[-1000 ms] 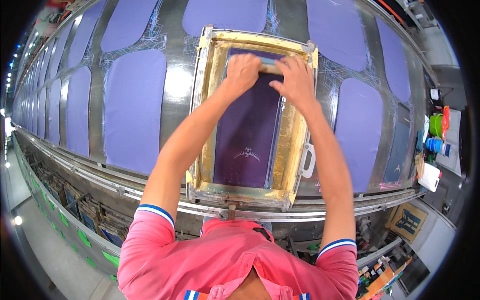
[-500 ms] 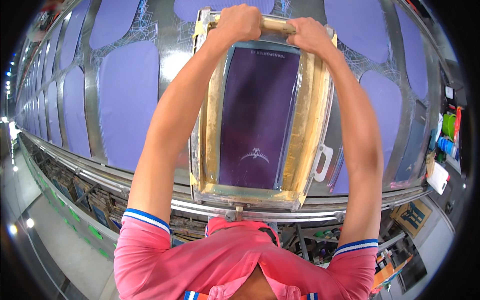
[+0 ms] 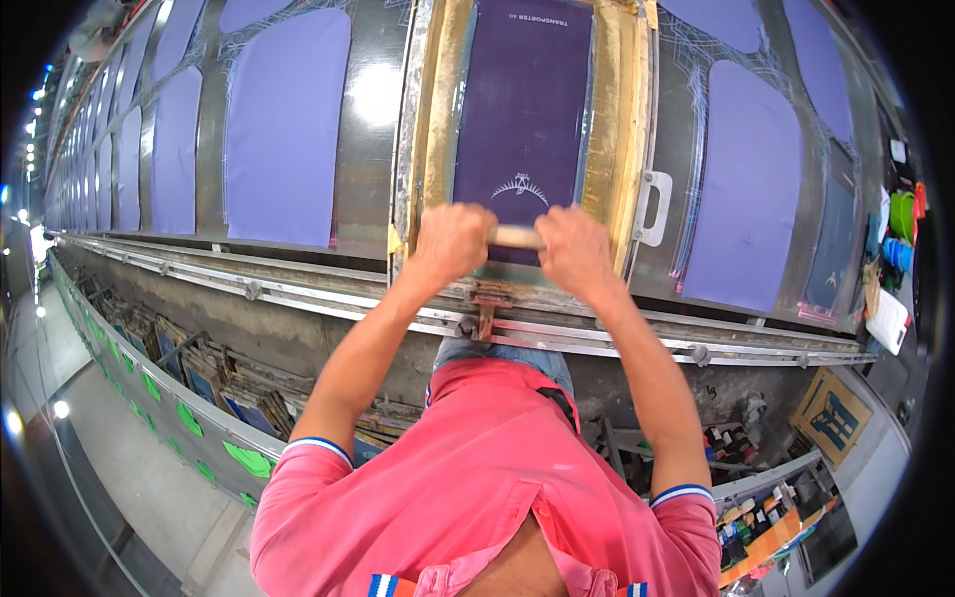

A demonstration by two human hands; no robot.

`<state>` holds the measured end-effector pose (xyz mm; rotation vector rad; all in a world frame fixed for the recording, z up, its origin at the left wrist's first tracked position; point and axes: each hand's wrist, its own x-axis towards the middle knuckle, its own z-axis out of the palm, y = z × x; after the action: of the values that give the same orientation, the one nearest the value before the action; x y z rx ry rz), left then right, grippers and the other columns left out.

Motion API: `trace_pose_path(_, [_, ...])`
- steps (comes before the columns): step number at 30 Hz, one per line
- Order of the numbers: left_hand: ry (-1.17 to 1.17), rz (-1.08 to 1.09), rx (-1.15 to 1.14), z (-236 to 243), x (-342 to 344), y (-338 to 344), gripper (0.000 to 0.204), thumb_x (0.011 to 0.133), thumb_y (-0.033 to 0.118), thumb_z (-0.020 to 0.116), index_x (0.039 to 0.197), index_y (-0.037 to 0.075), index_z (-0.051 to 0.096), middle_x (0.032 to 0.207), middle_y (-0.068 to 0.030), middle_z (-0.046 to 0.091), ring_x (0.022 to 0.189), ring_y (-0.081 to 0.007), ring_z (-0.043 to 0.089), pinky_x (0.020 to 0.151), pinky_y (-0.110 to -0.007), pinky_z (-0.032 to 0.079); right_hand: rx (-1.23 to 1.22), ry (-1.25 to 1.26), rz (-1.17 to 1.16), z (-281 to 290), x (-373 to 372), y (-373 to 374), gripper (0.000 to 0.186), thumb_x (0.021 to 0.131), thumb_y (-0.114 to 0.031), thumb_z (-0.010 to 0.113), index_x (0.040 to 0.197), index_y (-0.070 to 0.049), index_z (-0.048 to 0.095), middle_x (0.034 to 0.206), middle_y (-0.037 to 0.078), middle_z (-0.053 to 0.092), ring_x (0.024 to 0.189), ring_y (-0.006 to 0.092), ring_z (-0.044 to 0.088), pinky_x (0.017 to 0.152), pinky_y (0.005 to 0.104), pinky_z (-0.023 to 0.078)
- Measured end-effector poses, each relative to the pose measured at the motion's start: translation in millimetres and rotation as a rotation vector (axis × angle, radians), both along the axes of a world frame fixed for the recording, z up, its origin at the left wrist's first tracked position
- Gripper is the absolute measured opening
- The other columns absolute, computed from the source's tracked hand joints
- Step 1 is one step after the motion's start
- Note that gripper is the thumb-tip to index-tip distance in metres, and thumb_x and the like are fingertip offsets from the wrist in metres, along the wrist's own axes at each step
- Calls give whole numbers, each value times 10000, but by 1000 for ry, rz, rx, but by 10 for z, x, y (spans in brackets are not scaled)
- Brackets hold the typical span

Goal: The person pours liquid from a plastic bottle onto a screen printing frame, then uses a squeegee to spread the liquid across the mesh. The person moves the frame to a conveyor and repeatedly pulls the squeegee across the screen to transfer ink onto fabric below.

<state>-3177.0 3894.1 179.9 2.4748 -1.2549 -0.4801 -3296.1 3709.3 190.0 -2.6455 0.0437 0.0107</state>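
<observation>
My left hand [image 3: 453, 242] and my right hand [image 3: 575, 249] are closed round the pale wooden handle of a squeegee [image 3: 515, 237], at the near end of a screen-printing frame [image 3: 427, 119]. The frame has yellowed, worn borders and a white side handle [image 3: 652, 206]. Its dark purple mesh [image 3: 517, 90] carries small pale lettering at the far end and a fan-shaped emblem just beyond my hands. The squeegee's blade is hidden below the handle and my hands.
Lilac fabric panels [image 3: 284, 129] lie in rows on the long metal table [image 3: 373, 169], with metal rails [image 3: 249, 289] along its near edge. At far right are containers [image 3: 901, 214]; below the table, stacked screens [image 3: 209, 368] and a tan frame [image 3: 834, 418].
Both hands have travelled from the frame's far end to its near end with the squeegee, closer to my body. The table and frame now appear higher in the view.
</observation>
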Motion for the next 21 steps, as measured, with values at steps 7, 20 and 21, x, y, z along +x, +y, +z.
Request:
trace_pose_path(7, [25,-29,68,87,223,-121,153,697,102,707,824,154,776,733,-128,704,686,-336,688,607,-453,534,9,57,-22,89,166,-102,96,700,-81,669,780,-57,620,802,121,624,790,332,646,699,448,536])
trace_pose_path(20, [-187,0,41,-31,3097,-2384,215,668,189,700,864,156,783,763,-166,714,737,-358,704,674,-450,561,-134,144,-133,-9,2997,-2295,286,737,-202,647,1004,-132,722,894,159,724,885,371,688,791,487,537])
trace_pose_path(21, [-189,-2,73,-43,3184,-2439,250,668,215,731,908,180,791,774,-151,722,748,-347,708,684,-442,564,-118,173,-145,12,3083,-2338,304,736,-203,649,1022,-137,727,894,160,726,884,372,689,793,487,537])
